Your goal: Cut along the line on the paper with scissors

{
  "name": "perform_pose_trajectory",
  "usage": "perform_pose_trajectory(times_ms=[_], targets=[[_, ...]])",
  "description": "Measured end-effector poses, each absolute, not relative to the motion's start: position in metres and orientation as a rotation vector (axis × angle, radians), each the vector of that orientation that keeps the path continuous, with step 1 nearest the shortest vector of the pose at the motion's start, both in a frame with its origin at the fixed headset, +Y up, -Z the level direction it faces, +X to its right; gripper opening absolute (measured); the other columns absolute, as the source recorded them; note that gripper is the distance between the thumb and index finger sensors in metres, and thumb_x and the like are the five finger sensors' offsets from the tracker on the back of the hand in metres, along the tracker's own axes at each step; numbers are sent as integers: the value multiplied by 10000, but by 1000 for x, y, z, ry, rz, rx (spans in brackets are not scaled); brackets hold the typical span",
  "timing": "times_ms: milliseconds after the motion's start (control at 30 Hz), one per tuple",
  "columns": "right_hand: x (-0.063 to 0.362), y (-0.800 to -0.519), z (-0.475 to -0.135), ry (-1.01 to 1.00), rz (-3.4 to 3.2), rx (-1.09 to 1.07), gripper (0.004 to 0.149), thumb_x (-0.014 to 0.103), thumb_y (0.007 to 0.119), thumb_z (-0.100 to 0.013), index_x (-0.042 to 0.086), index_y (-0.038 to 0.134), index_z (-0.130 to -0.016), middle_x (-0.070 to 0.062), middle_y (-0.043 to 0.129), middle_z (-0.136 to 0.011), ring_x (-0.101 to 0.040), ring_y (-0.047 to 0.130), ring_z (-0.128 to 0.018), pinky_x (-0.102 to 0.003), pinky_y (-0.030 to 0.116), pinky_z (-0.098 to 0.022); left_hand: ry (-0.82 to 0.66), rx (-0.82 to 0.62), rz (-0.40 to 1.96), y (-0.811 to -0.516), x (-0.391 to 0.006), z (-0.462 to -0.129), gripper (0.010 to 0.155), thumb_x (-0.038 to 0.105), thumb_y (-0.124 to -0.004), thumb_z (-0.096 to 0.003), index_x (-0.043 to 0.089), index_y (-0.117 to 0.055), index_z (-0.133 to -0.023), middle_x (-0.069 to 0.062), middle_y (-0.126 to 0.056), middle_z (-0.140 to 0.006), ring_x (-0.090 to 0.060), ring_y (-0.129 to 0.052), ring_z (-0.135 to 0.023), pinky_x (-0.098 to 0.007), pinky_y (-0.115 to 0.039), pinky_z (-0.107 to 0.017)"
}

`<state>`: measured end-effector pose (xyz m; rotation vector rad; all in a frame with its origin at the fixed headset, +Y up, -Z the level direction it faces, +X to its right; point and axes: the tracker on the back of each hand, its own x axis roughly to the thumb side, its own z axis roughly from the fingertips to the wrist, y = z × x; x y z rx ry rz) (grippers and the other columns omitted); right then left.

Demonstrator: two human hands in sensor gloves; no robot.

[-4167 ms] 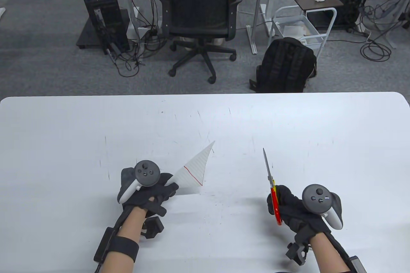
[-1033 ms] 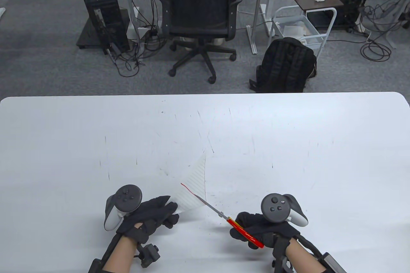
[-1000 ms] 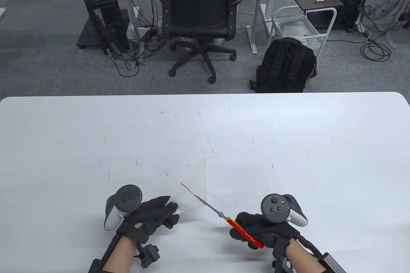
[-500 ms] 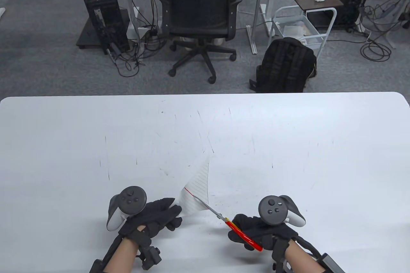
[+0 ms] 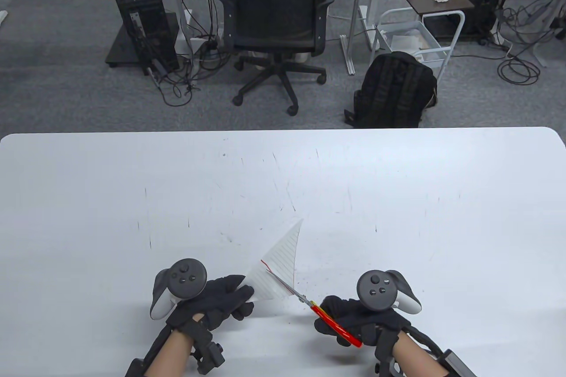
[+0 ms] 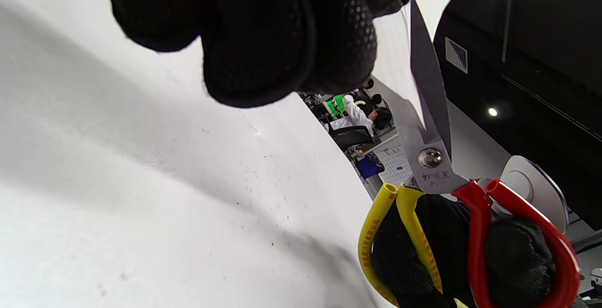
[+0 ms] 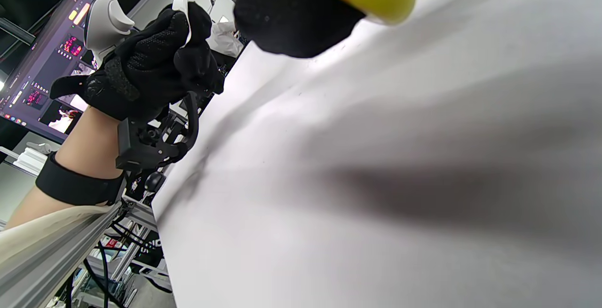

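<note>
A triangular piece of lined paper (image 5: 279, 262) with a red line drawn across it is held up off the white table (image 5: 398, 200). My left hand (image 5: 221, 302) pinches its near-left corner; the hand also shows in the right wrist view (image 7: 155, 63). My right hand (image 5: 353, 317) grips the red and yellow handled scissors (image 5: 309, 302), fingers through the loops (image 6: 470, 247). The steel blades (image 5: 283, 284) lie along the red line, reaching into the paper from its lower right edge. In the left wrist view the blades (image 6: 423, 91) sit against the paper (image 6: 392, 59).
Beyond the table's far edge stand an office chair (image 5: 276, 19), a black backpack (image 5: 393, 89), a computer tower (image 5: 139, 14) and a small cart (image 5: 424, 1). The tabletop carries faint pen marks.
The scissors went from held apart at the right to cutting into the paper along the red line. In the last half second the paper tilted up and shifted right; the blades reach further in.
</note>
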<state>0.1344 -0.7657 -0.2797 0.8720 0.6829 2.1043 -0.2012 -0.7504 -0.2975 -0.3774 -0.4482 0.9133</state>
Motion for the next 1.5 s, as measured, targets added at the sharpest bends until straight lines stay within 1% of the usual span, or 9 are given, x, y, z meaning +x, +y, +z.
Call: perform_pose_trajectory(times_ms=[133, 367, 733, 900, 1000, 1267, 1500], targets=[[133, -764, -279, 614, 2120, 872, 712, 600, 579, -584, -17, 517, -934, -168, 816, -719, -124, 910, -371, -312, 712, -300, -444, -377, 923, -750, -201, -297, 376, 396, -660, -614, 182, -770, -904, 21, -987, -616, -115, -1000, -513, -385, -814, -534], [134, -764, -279, 580, 2139, 843, 694, 593, 582, -582, -15, 540, -915, -149, 837, -687, -92, 919, -338, -285, 724, -272, -448, -399, 927, -752, -198, -297, 385, 390, -641, -623, 180, -736, -932, 16, -976, -671, -128, -998, -563, -386, -808, -549], [132, -764, -278, 581, 2131, 838, 680, 584, 572, -582, -14, 540, -904, -132, 840, -669, -70, 916, -320, -268, 726, -257, -450, -414, 946, -752, -197, -296, 386, 387, -637, -626, 179, -728, -939, 14, -973, -680, -132, -996, -573, -389, -805, -556], [130, -766, -278, 593, 2137, 845, 663, 571, 549, -586, -12, 522, -901, -113, 832, -666, -53, 904, -318, -268, 718, -254, -449, -424, 957, -753, -197, -296, 387, 381, -636, -629, 169, -730, -939, 12, -973, -679, -130, -996, -571, -389, -805, -556], [130, -767, -278, 599, 2124, 843, 672, 588, 534, -591, -5, 518, -906, -109, 829, -671, -48, 898, -322, -264, 712, -259, -447, -427, 962, -753, -197, -297, 388, 379, -636, -629, 163, -733, -936, 13, -974, -673, -127, -998, -564, -386, -808, -553], [130, -769, -277, 633, 2083, 874, 732, 636, 512, -589, -9, 485, -935, -144, 803, -721, -93, 893, -374, -304, 706, -303, -504, -494, 999, -755, -192, -297, 388, 374, -652, -623, 152, -757, -923, 4, -987, -648, -133, -1003, -540, -389, -812, -540], [129, -769, -277, 652, 2082, 881, 739, 631, 503, -596, -19, 471, -946, -159, 791, -740, -116, 892, -396, -320, 707, -317, -530, -528, 1004, -756, -189, -296, 387, 369, -662, -619, 145, -770, -915, 0, -994, -633, -136, -1007, -525, -393, -815, -531]])
